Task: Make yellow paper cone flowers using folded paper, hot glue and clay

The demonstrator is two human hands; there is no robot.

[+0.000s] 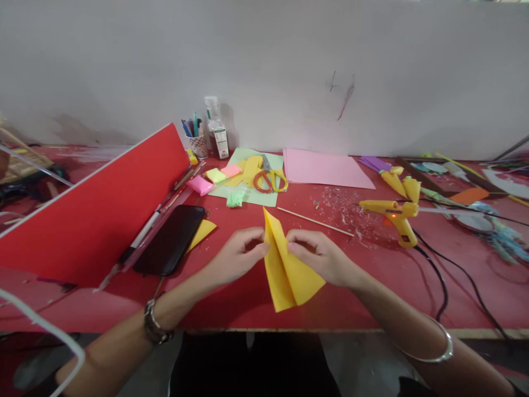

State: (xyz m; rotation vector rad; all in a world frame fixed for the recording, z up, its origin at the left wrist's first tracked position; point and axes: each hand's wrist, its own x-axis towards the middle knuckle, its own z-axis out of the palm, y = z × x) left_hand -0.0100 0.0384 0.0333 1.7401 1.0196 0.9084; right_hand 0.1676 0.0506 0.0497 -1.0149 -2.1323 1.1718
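Observation:
A folded yellow paper [287, 270] stands tilted above the red table [248, 300], its point up and its folded flaps fanning toward me. My left hand [237, 255] pinches its left edge near the top, fingers closed. My right hand [320, 256] pinches the right side of the same fold, fingers curled. Both hands meet at the upper part of the paper.
A yellow glue gun [397, 218] with a black cord stands right of my hands. A thin wooden stick [314, 221] lies behind the paper. A black phone [171, 240], a yellow paper scrap [201, 232] and a red board [91, 212] lie left. Scissors [269, 179], pink paper [322, 168], a pen cup [197, 138] and a bottle [217, 129] sit at the back.

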